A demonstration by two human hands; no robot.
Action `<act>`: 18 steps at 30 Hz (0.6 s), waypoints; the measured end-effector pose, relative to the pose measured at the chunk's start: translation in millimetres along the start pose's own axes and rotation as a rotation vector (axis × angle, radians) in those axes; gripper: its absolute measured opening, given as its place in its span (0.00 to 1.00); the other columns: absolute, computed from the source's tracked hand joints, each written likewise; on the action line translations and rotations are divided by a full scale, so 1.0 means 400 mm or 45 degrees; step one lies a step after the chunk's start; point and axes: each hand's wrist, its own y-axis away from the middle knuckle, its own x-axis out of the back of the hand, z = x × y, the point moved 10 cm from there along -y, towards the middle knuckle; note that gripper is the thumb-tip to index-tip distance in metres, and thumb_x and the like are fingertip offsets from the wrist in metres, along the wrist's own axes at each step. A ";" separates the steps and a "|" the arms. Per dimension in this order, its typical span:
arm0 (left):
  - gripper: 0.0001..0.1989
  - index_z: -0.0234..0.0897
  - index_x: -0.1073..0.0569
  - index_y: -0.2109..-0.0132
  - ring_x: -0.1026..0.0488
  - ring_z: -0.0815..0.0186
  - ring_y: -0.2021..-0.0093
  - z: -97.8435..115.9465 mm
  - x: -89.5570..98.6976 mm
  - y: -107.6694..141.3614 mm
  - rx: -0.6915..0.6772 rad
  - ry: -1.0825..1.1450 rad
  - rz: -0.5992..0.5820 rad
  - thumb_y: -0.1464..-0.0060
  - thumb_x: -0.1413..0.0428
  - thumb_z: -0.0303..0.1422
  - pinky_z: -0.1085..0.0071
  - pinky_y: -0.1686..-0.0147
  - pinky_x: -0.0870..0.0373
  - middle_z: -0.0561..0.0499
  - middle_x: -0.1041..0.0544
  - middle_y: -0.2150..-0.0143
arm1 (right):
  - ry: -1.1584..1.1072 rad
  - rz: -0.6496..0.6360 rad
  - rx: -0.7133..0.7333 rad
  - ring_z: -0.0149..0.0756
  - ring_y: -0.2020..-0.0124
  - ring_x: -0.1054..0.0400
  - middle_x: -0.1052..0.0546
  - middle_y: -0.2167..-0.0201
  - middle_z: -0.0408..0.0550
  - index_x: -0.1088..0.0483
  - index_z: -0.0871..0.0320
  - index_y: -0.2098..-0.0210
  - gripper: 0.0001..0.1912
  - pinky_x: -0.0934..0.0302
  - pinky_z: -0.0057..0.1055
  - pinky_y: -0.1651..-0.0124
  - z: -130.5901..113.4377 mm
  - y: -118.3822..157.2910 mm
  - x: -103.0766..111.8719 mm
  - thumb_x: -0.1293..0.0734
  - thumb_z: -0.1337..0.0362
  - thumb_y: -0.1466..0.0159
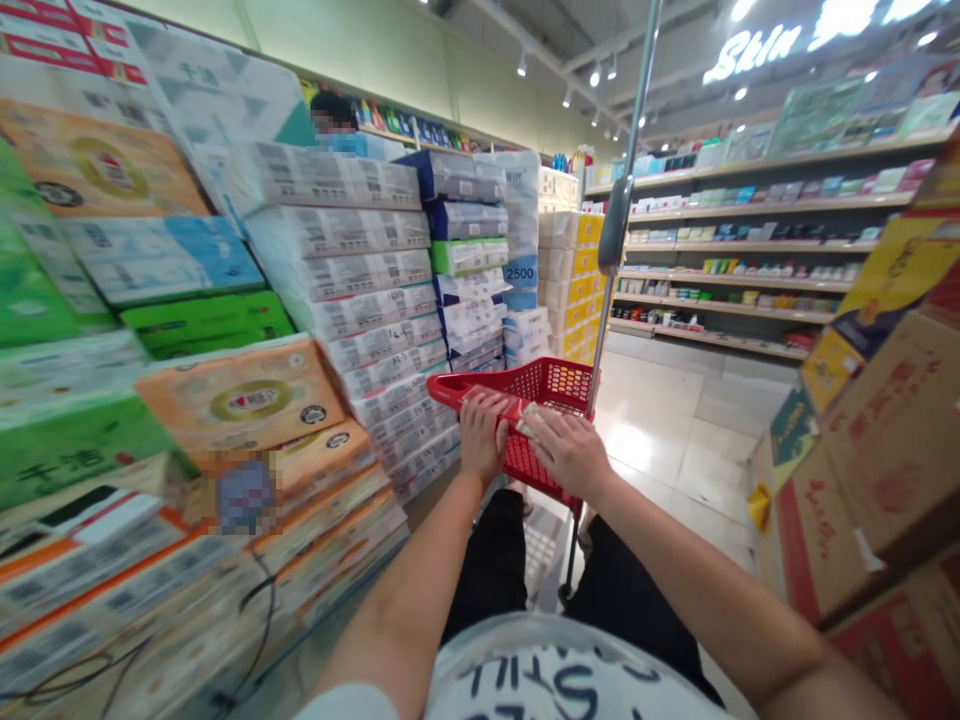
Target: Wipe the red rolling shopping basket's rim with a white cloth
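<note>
Red plastic shopping cart with perforated basket walls (570, 383), standing on the pale tiled floor (664, 420) directly before the person, nearer the floor's left edge than its right. The left hand (482, 432) is curled over the red bar handle (515, 406); the right hand (570, 450) lies beside it, fingers bent across the same handle, its underside hidden, so how firmly it closes cannot be told. A slim metal pole (637, 110) with a dark grey grip (615, 230) rises at the basket's right edge; whether it is joined to the cart cannot be told. Just beside the basket's left corner, along the floor's left edge, stands a high stack of white plastic-wrapped paper packs (367, 270), with a stack of navy, green and white packs (466, 225) next to it. Yellow-and-white packs (585, 295) stand beyond the far rim. Orange tissue packs (259, 400) lie nearer at left; brown and yellow cartons (870, 440) line the floor's right edge, well apart from the cart. Long stocked shelves (750, 240) close the far edge. The cart points forward, away from the person; the handle runs crosswise, and the basket's long axis is partly masked by the hands.
</note>
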 end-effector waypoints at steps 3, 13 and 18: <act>0.18 0.37 0.34 0.45 0.45 0.58 0.36 0.001 -0.002 -0.001 0.018 -0.014 0.017 0.36 0.60 0.36 0.50 0.36 0.52 0.44 0.31 0.43 | 0.003 0.055 -0.213 0.38 0.58 0.33 0.25 0.54 0.52 0.33 0.55 0.46 0.18 0.46 0.34 0.54 0.034 -0.004 0.003 0.43 0.59 0.32; 0.18 0.38 0.34 0.44 0.45 0.59 0.37 0.003 -0.005 -0.005 0.010 0.009 0.044 0.37 0.59 0.36 0.51 0.36 0.53 0.46 0.31 0.43 | -0.056 0.089 -0.202 0.39 0.59 0.33 0.25 0.55 0.53 0.34 0.57 0.44 0.19 0.44 0.36 0.53 0.058 0.012 -0.002 0.42 0.61 0.33; 0.19 0.40 0.34 0.43 0.45 0.59 0.36 -0.001 -0.010 -0.005 0.051 0.008 0.039 0.36 0.59 0.37 0.51 0.36 0.54 0.46 0.31 0.43 | -0.003 0.142 0.021 0.45 0.49 0.37 0.30 0.45 0.51 0.34 0.51 0.44 0.20 0.47 0.42 0.46 0.013 0.036 0.007 0.40 0.65 0.35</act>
